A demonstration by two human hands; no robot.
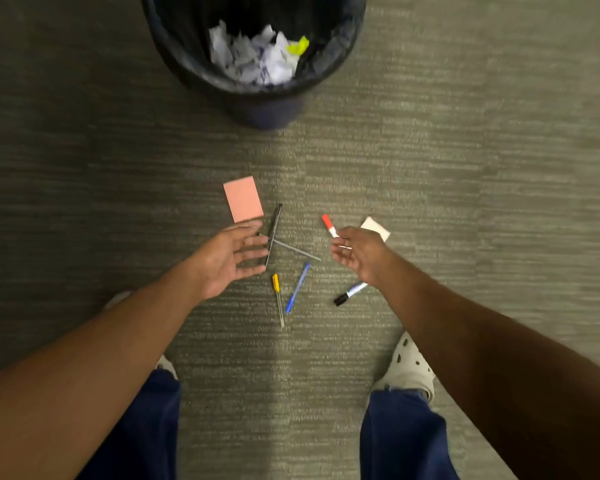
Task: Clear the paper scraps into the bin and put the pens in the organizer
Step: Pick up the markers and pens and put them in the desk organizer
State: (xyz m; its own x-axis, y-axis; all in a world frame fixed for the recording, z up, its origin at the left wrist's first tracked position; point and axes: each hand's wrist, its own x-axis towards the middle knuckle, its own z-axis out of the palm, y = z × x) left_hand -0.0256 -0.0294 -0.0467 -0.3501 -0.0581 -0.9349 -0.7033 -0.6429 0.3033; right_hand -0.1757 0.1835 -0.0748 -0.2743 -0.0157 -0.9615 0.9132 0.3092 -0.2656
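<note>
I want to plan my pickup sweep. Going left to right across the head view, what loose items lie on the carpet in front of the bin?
pink note pad → yellow pen → blue pen → red-capped marker → black-capped marker → white note pad

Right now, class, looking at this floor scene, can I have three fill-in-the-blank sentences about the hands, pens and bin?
1. The crumpled paper lies inside the black ____.
2. The right hand holds a marker with a ____ cap.
3. The left hand is open, with the ____ sticky-note pad just beyond its fingertips.

Missing words: bin; red; pink
</note>
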